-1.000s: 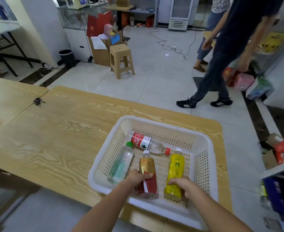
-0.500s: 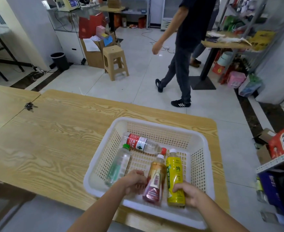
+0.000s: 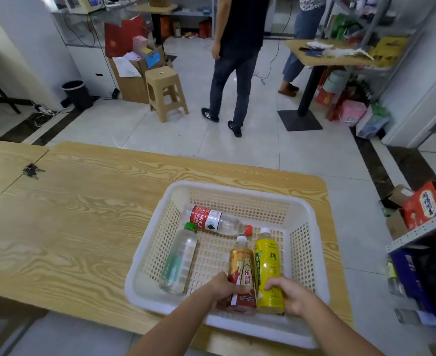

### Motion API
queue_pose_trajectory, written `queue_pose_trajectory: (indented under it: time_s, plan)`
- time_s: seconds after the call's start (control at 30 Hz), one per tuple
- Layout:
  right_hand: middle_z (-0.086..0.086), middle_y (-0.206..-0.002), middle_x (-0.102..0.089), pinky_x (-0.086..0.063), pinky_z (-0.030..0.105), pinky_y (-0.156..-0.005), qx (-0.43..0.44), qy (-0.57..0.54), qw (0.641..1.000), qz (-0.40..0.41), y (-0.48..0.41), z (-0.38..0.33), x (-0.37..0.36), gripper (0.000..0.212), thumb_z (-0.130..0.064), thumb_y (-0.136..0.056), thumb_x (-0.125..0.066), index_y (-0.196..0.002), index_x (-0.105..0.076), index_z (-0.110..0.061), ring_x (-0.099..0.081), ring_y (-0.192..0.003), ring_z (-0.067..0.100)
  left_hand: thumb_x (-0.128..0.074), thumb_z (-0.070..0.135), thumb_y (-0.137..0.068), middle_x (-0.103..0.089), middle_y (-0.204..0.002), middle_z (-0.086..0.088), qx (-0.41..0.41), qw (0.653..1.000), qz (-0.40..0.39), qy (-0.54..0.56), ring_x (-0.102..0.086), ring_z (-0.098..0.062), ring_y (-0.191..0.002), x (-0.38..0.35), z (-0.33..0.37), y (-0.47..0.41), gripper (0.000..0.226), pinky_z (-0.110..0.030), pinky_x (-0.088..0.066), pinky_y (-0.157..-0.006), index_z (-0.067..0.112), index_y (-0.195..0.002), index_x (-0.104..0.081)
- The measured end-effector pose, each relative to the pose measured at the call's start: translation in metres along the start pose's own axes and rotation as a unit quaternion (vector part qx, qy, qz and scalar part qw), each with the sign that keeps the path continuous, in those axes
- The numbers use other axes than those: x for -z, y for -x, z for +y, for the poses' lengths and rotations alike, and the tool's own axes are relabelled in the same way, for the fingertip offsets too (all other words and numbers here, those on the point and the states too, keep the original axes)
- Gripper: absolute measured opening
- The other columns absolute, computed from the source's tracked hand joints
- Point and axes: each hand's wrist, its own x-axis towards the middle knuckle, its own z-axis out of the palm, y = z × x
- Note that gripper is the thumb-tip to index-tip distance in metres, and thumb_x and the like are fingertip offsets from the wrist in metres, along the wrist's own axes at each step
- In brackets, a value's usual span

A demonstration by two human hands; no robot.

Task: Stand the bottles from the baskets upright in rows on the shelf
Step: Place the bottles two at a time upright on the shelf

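Observation:
A white plastic basket (image 3: 304,217) sits on the wooden table. My left hand (image 3: 224,287) grips the gold and red bottle (image 3: 242,268) near its base, tilted up out of the basket. My right hand (image 3: 290,294) grips the yellow bottle (image 3: 267,263) low down, right beside the red one. A clear bottle with a green cap (image 3: 179,258) lies along the basket's left side. A clear bottle with a red label and red cap (image 3: 218,222) lies across the far end. The grey metal shelf (image 3: 425,228) shows at the right edge.
The wooden table (image 3: 83,227) stretches to the left, with a bunch of keys (image 3: 32,171) on it. A person in dark clothes (image 3: 233,62) walks on the tiled floor beyond, near a tan stool (image 3: 166,92). Boxes (image 3: 421,204) sit on the shelf.
Both hands have raised their bottles' cap ends, so the two bottles stand steeper, side by side. The person in dark clothes has walked further away to the left.

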Motion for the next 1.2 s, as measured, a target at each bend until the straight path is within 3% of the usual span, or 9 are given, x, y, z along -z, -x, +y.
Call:
queue_pose_trajectory:
  time_s: [0.17, 0.27, 0.4, 0.53, 0.63, 0.73, 0.9, 1.03, 1.2]
  plan:
    - [0.025, -0.106, -0.064, -0.052, 0.054, -0.082, 0.009, -0.044, 0.999, 0.010, 0.002, 0.007, -0.002, 0.044, 0.016, -0.075, -0.050, -0.111, -0.053, -0.008, -0.064, -0.092, 0.040, -0.081, 0.012, -0.074, -0.070, -0.094, -0.008, 0.016, 0.997, -0.037, 0.069, -0.069, -0.021, -0.083, 0.009, -0.001, -0.001, 0.036, -0.032, -0.058, -0.064, 0.007, -0.102, -0.060]
    - [0.023, -0.101, -0.065, -0.053, 0.052, -0.076, 0.027, -0.081, 0.996, -0.004, 0.003, 0.011, -0.005, 0.045, 0.019, -0.075, -0.048, -0.108, -0.053, -0.011, -0.063, -0.090, 0.038, -0.084, 0.005, -0.066, -0.072, -0.101, -0.019, 0.022, 0.990, -0.071, 0.117, -0.069, -0.034, -0.094, 0.014, -0.003, -0.005, 0.050, -0.050, -0.056, -0.083, 0.000, -0.110, -0.060]
    - [0.022, -0.113, -0.064, -0.051, 0.060, -0.081, 0.060, -0.090, 0.994, -0.014, 0.005, 0.008, -0.005, 0.075, 0.021, -0.057, -0.054, -0.122, -0.052, -0.017, -0.061, -0.104, 0.041, -0.095, 0.015, -0.042, -0.071, -0.108, -0.017, -0.022, 0.983, -0.083, 0.161, -0.067, -0.035, -0.102, 0.013, -0.001, -0.006, 0.090, -0.053, -0.051, -0.093, 0.004, -0.121, -0.055]
    - [0.018, -0.096, -0.066, -0.054, 0.042, -0.072, 0.092, -0.102, 0.990, -0.033, 0.024, -0.006, 0.011, 0.047, 0.019, -0.063, -0.048, -0.103, -0.058, -0.003, -0.063, -0.091, 0.034, -0.089, 0.005, -0.052, -0.069, -0.111, -0.018, -0.068, 0.973, -0.107, 0.193, -0.067, -0.037, -0.101, 0.009, 0.014, -0.001, 0.081, -0.050, -0.054, -0.088, 0.006, -0.125, -0.052]
    - [0.023, -0.105, -0.055, -0.048, 0.050, -0.086, 0.134, -0.116, 0.984, -0.026, 0.035, -0.017, 0.023, 0.057, 0.006, -0.045, -0.061, -0.102, -0.056, -0.004, -0.056, -0.097, 0.036, -0.090, 0.010, -0.049, -0.068, -0.116, -0.017, -0.104, 0.971, -0.129, 0.174, -0.065, -0.038, -0.106, 0.000, 0.044, 0.007, 0.086, -0.054, -0.051, -0.092, 0.010, -0.127, -0.053]
    - [0.024, -0.122, -0.060, -0.044, 0.059, -0.096, 0.202, -0.149, 0.966, -0.056, 0.051, -0.023, 0.031, 0.071, -0.004, -0.057, -0.075, -0.124, -0.053, -0.007, -0.058, -0.110, 0.041, -0.087, 0.012, -0.051, -0.068, -0.116, -0.017, -0.133, 0.971, -0.140, 0.137, -0.064, -0.038, -0.106, -0.010, 0.079, 0.017, 0.082, -0.056, -0.049, -0.094, 0.011, -0.126, -0.055]
    - [0.025, -0.116, -0.064, -0.054, 0.053, -0.083, 0.268, -0.189, 0.942, -0.066, 0.086, -0.032, 0.059, 0.089, -0.016, -0.040, -0.094, -0.121, -0.058, -0.007, -0.066, -0.099, 0.038, -0.093, 0.020, -0.044, -0.067, -0.117, -0.019, -0.195, 0.961, -0.177, 0.078, -0.064, -0.036, -0.105, -0.044, 0.130, 0.037, 0.088, -0.050, -0.049, -0.096, 0.008, -0.124, -0.058]
    - [0.025, -0.118, -0.063, -0.046, 0.062, -0.093, 0.316, -0.192, 0.929, -0.001, 0.124, -0.032, 0.110, 0.103, -0.018, -0.040, -0.095, -0.130, -0.047, -0.008, -0.060, -0.108, 0.045, -0.094, 0.021, -0.046, -0.064, -0.121, -0.020, -0.223, 0.953, -0.204, 0.034, -0.061, -0.039, -0.111, -0.102, 0.160, 0.045, 0.088, -0.048, -0.050, -0.094, 0.006, -0.125, -0.058]
    - [0.019, -0.110, -0.068, -0.058, 0.044, -0.073, 0.349, -0.235, 0.903, 0.090, 0.186, -0.010, 0.189, 0.077, -0.002, -0.058, -0.084, -0.126, -0.048, -0.011, -0.068, -0.096, 0.036, -0.090, 0.015, -0.048, -0.065, -0.118, -0.021, -0.247, 0.936, -0.249, -0.020, -0.060, -0.041, -0.112, -0.200, 0.189, 0.051, 0.083, -0.054, -0.045, -0.101, 0.005, -0.123, -0.058]
